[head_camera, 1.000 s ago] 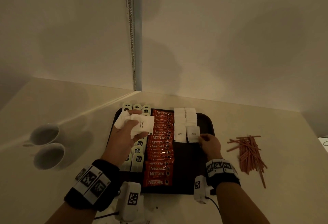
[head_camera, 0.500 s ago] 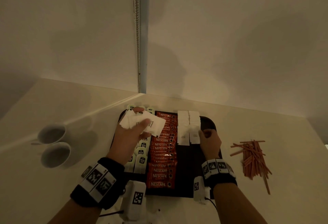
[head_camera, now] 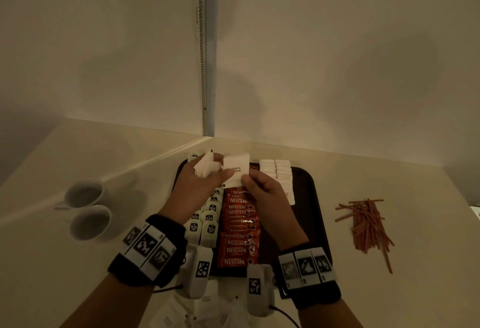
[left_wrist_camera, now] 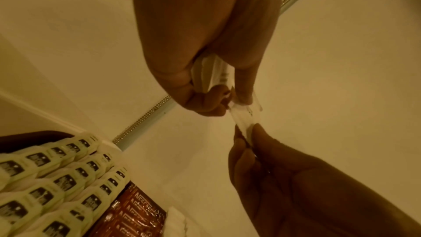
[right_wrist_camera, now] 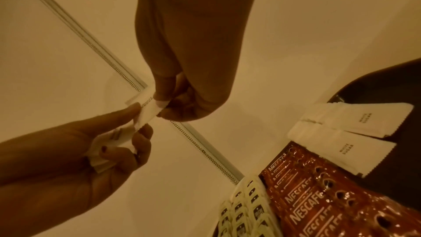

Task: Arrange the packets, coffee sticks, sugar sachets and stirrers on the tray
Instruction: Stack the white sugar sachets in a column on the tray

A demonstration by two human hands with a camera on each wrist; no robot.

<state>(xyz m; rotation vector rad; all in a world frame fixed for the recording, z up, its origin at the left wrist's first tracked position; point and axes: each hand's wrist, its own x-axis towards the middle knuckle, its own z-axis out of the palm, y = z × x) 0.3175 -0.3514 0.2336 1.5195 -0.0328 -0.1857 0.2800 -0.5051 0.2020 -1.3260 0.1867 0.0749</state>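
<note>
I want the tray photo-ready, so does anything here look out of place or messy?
Yes. The thin reddish-brown stirrers lie in a loose, crisscrossed heap on the counter right of the dark tray, not on it. More white sugar sachets lie scattered off the tray's near edge. On the tray, the rows look orderly.

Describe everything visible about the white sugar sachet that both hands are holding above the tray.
The sugar sachet is a flat, white, paper-looking rectangle printed "WHITE SUGAR" in small dark letters. It is held in the air over the far end of the tray, above the coffee sticks. The left hand pinches one edge while also gripping a bunch of further sachets; the right hand pinches the opposite edge. It touches nothing else.
</note>
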